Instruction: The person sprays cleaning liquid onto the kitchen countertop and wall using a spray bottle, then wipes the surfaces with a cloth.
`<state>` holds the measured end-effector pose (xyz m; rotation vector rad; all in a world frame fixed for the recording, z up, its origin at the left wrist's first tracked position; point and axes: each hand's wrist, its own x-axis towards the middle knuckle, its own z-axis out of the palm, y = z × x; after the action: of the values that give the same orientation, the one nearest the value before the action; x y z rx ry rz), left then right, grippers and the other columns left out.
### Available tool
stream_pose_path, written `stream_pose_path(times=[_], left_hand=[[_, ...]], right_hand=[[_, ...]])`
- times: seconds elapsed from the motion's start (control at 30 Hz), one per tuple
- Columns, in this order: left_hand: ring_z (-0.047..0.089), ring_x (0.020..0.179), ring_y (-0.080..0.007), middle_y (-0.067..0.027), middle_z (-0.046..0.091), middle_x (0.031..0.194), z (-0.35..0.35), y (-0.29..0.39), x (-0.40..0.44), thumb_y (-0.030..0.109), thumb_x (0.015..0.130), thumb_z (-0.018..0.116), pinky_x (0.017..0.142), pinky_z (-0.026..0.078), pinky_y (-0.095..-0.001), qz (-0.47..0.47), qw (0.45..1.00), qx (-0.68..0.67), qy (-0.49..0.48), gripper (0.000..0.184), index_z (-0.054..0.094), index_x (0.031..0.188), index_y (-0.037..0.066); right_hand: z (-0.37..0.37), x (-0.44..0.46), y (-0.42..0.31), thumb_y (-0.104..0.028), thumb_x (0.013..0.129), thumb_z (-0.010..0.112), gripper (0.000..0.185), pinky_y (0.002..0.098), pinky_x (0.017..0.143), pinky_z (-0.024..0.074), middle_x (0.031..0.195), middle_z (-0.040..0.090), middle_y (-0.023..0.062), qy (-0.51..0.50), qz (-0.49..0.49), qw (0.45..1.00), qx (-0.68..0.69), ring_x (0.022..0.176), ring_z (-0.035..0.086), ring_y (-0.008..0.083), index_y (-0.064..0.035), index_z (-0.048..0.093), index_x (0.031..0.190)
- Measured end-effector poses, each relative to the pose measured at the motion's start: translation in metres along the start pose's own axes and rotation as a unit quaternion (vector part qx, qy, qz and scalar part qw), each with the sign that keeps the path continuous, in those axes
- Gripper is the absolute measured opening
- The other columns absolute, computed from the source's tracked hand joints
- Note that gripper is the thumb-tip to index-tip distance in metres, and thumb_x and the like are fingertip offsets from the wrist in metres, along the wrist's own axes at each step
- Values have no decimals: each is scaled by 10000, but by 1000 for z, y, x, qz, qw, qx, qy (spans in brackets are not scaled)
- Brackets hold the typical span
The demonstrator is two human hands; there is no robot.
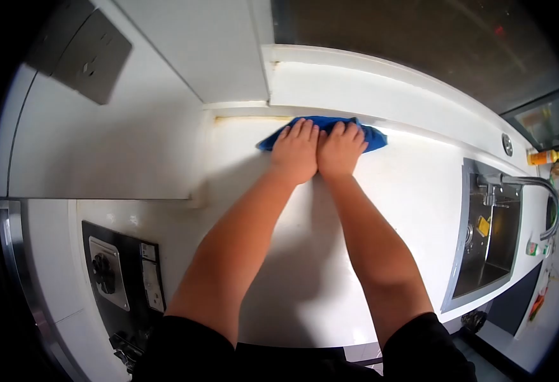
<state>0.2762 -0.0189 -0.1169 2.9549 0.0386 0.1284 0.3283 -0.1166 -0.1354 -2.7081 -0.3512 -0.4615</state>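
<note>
A blue cloth (373, 138) is spread along the back edge of the white counter (305, 267), against the upright ledge. My left hand (297, 153) presses down on its left half, fingers closed over the fabric and pointing toward the ledge. Beside it, my right hand (342, 149) bears on the right half, its fingers bent over the cloth. The two hands touch along their thumbs. Both palms hide much of the cloth's near edge. A yellowish stain (244, 118) runs along the seam to the left of the cloth.
At the right is a steel sink (461, 280) with a curved faucet (556, 204) and a yellow sponge (482, 226). A black gas hob (136, 286) lies at the lower left. A white cabinet (114, 153) with a grey socket plate (101, 57) stands at the left.
</note>
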Motion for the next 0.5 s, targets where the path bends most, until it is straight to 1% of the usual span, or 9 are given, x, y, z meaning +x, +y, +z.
stream_pose_path(times=[0.07,0.1,0.17,0.23,0.27,0.3,0.37,0.4,0.5], left_hand=[[351,1346,-277,-147,424,1415,-9,-32,-14,223,912,371,1096,283,-419,-11,1000,9,-11,480,460,1329,4],[351,1346,-277,-147,424,1415,-12,-47,-20,223,912,371,1096,283,-419,-15,1000,7,-9,480,460,1329,4],[345,1348,-300,-180,410,1416,-22,-73,-31,235,914,365,1093,290,-425,-63,996,44,-35,499,440,1334,-25],[340,1348,-329,-222,380,1425,-39,-99,-45,238,916,362,1095,290,-415,-103,989,77,-77,524,408,1349,-54],[335,1350,-339,-244,355,1435,-52,-106,-48,230,915,375,1095,297,-392,-128,978,108,-126,540,381,1362,-72],[335,1350,-339,-244,355,1435,-54,-114,-51,230,915,375,1095,297,-392,-125,979,105,-124,540,381,1362,-72],[363,1337,-325,-256,369,1422,-57,-125,-51,215,881,404,1091,319,-385,-114,970,148,-156,568,369,1352,-102],[360,1336,-338,-261,357,1428,-56,-123,-48,209,890,386,1099,308,-383,-116,966,155,-170,567,354,1358,-110],[370,1324,-363,-276,386,1402,-46,-119,-41,205,886,388,1100,299,-402,-128,965,165,-157,557,379,1342,-114]], right_hand=[[5,-8,-35,-317,826,580,464,580,948,304,1178,506,186,-51,-12,998,-41,1193,400,380,-3,553,1167],[7,-12,-50,-317,826,580,464,580,948,304,1178,506,186,-52,-17,998,-43,1193,400,380,-3,553,1167],[11,-18,-76,-320,818,589,391,526,904,350,1167,523,154,-62,-77,995,-22,1121,444,368,-48,596,1099],[19,-24,-106,-302,823,576,372,515,906,353,1179,526,137,-85,-117,989,15,1130,446,354,-80,605,1120],[20,-24,-121,-286,832,555,353,509,905,355,1193,525,129,-123,-130,983,30,1135,449,344,-101,613,1127],[20,-25,-134,-252,843,530,332,495,910,356,1212,526,115,-135,-145,979,38,1133,452,333,-118,618,1133],[27,-27,-148,-221,853,512,323,487,923,352,1228,527,97,-126,-167,976,68,1130,458,315,-128,621,1143],[28,-25,-146,-221,853,512,323,487,923,352,1228,527,97,-123,-162,977,63,1130,458,315,-128,621,1143],[26,-22,-132,-197,858,503,325,463,938,352,1232,529,81,-109,-203,969,93,1127,463,289,-131,619,1155]])
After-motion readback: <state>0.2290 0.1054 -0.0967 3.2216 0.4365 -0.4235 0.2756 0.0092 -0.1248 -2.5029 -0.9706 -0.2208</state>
